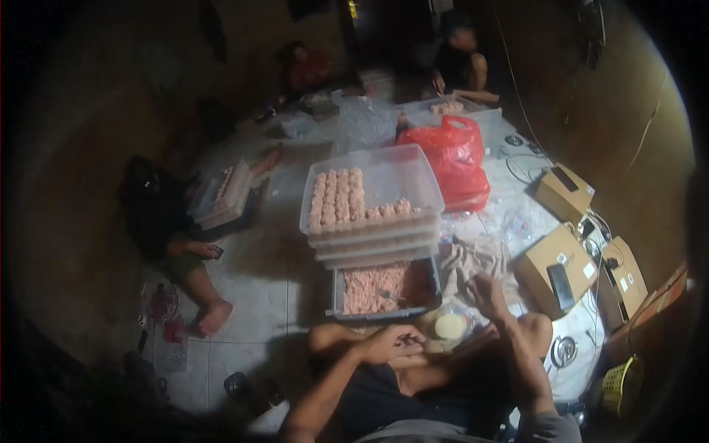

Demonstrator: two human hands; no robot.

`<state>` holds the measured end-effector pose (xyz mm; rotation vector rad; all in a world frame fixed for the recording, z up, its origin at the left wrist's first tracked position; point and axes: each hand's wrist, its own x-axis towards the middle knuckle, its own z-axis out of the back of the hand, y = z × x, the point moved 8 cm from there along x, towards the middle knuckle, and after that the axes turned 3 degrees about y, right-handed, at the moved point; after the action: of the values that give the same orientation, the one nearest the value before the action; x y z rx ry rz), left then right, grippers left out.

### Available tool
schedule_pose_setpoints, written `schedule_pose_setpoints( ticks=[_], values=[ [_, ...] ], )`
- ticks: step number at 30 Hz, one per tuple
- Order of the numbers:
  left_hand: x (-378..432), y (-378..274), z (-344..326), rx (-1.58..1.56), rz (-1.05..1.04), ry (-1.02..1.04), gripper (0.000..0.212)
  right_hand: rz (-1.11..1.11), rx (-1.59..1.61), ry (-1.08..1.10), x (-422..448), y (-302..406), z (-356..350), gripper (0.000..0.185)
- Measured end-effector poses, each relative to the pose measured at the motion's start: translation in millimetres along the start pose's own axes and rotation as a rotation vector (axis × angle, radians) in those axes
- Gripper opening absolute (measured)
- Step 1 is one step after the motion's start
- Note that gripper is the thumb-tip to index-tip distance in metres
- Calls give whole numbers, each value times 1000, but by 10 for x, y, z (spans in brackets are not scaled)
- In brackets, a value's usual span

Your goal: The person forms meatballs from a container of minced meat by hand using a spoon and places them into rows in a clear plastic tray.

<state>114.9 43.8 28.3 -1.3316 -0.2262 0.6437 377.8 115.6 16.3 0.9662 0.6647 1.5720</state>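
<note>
My left hand (pixel 394 342) rests over my crossed legs with its fingers curled; dark gaps or small dark bits show between them, and I cannot tell whether it holds anything. My right hand (pixel 487 296), blurred, is raised at the edge of a crumpled beige cloth (pixel 471 263), and its grip is unclear. Before me a tub of pink minced mixture (pixel 365 290) has a metal utensil (pixel 385 294) lying in it. Behind it, stacked clear plastic boxes (pixel 376 243) carry rows of pink shaped lumps (pixel 337 196) in the top one. A pale yellow round thing (pixel 450 326) lies between my hands.
A red plastic bag (pixel 448 166) stands behind the stack. Cardboard boxes (pixel 556 268) and cables are on the right, near a yellow basket (pixel 617 385). A person (pixel 160 221) sits at left beside another clear box (pixel 224 194); two more people sit at the back.
</note>
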Motion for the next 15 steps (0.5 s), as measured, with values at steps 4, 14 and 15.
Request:
schedule_pose_setpoints(
  ticks=[4, 14, 15],
  values=[
    [-741, -219, 1177, 156, -271, -457, 35, 39, -160, 21, -40, -114, 30, 30],
    [-3112, -1927, 4713, 968, 546, -1272, 27, -260, 198, 96, -117, -973, 79, 24],
    [-2878, -1963, 4741, 1019, 548, -1246, 27, -212, 161, 87, -10, -943, 150, 27]
  ],
)
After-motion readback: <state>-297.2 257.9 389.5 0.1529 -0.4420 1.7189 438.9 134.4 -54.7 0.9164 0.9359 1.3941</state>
